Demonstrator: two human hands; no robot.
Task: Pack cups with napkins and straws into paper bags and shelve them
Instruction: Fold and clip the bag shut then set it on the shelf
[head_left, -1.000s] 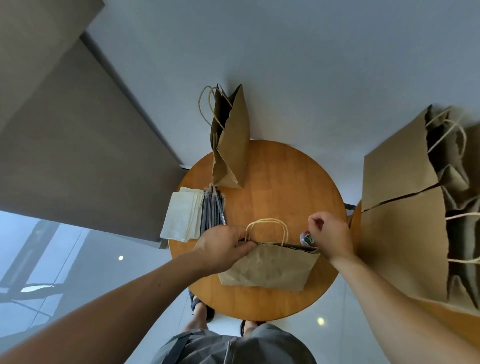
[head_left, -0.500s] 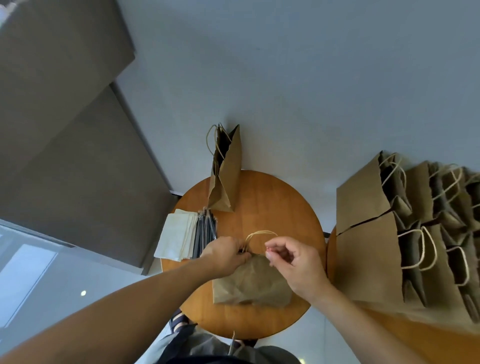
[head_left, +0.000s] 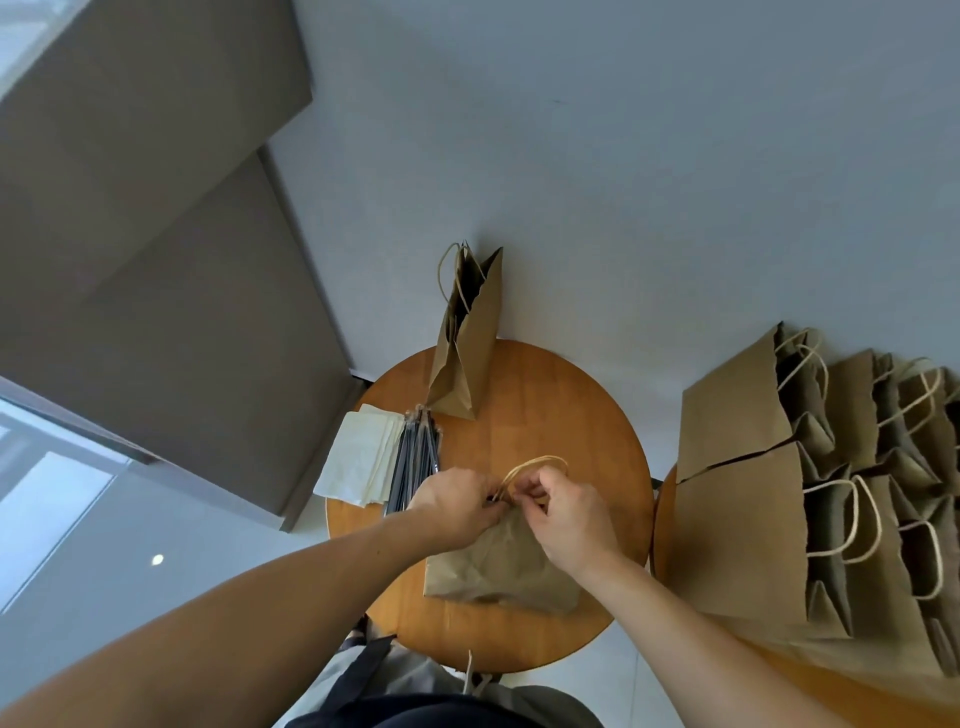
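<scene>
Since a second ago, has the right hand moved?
Yes. Against the flat brown paper bag, the right hand went left, from its right corner to its cream cord handle.

I read the round table (head_left: 571, 415) at centre frame as wood: orange-brown, smooth, with a soft satin sheen. The lying bag (head_left: 498, 566) on it is brown kraft paper, matt and creased. Its cord handle (head_left: 537, 460) looks like pale twisted paper. The upright bag (head_left: 467, 353) above and the row of bags (head_left: 737, 519) at right are the same matt kraft. The napkins (head_left: 358, 462) at centre left are cream paper, soft and matt. The straws (head_left: 415, 462) beside them look dark with a slight gloss; I cannot tell the material. The floor (head_left: 104, 545) at lower left is glossy, and the wall (head_left: 623, 156) is matt.
</scene>
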